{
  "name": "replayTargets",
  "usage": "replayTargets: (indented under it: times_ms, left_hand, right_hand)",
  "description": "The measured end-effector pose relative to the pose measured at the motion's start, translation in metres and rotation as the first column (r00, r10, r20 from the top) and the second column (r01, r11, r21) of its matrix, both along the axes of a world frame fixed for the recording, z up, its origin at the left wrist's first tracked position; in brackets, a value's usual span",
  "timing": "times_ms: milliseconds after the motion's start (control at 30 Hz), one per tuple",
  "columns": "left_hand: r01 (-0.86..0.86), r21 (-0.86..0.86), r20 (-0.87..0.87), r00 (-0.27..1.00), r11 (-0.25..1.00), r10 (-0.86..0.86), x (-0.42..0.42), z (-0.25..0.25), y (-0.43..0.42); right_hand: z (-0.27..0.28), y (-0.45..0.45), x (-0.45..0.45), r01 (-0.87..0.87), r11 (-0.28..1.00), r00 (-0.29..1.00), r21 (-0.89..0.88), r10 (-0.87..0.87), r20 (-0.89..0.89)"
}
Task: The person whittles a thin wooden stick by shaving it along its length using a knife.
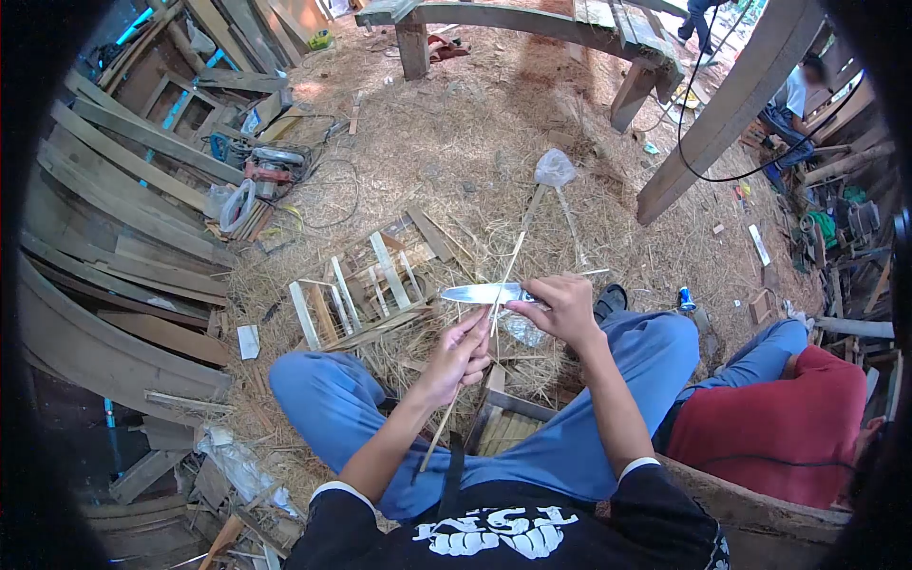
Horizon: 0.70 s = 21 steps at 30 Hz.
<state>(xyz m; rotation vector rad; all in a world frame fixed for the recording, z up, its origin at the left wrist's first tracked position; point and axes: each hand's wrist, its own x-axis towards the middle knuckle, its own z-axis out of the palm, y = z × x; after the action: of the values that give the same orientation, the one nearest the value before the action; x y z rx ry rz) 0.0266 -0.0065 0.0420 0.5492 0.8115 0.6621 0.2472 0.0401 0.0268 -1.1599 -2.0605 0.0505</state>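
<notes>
My right hand (562,306) is wrapped round the handle of a knife (473,294), its broad shiny blade pointing left. In my left hand (456,359) is a thin pale wooden strip (514,255), pinched just below the blade. The strip runs at a slant, from low near my lap to beyond the knife. The blade crosses it and appears to touch it. Shavings and loose slivers cover the ground below. A small wooden box frame (489,418) lies between my legs.
A slatted wooden frame (380,249) lies ahead left. Power tools (271,171) and curved planks (123,204) are at left. A plastic bag (555,168) lies ahead. A person in red (765,432) sits close at right; another person (790,109) is beyond the slanted post (727,104).
</notes>
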Motion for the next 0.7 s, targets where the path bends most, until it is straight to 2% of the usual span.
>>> replayTargets:
  times_ms: [100,200,333,567,667,700]
  left_hand:
    - [0.001,-0.011,-0.012,1.0,1.0,-0.001,0.0,0.002,0.0]
    - [0.024,-0.005,-0.008,1.0,1.0,-0.024,-0.003,0.001,0.0]
    - [0.013,-0.004,-0.055,0.998,1.0,-0.013,-0.009,-0.003,-0.001]
    - [0.026,0.009,-0.014,1.0,1.0,-0.026,-0.022,-0.005,-0.001]
    - [0.003,0.013,0.01,1.0,1.0,-0.003,-0.022,-0.008,0.0]
    - [0.0,0.011,0.007,1.0,1.0,0.0,-0.022,-0.007,0.0]
  right_hand:
    - [0.002,0.0,0.003,-0.002,0.998,1.0,-0.061,0.004,0.031]
    - [0.0,0.005,0.01,0.034,0.999,0.998,-0.025,-0.033,0.047]
    - [-0.004,0.009,0.03,0.173,0.978,0.984,-0.117,-0.166,0.062]
    - [-0.017,0.005,0.009,0.129,0.914,0.981,-0.386,-0.173,-0.082]
    - [-0.012,0.008,0.007,0.074,0.847,0.98,-0.527,-0.161,-0.121]
    - [-0.019,0.01,0.009,-0.024,0.827,0.967,-0.561,-0.124,-0.224]
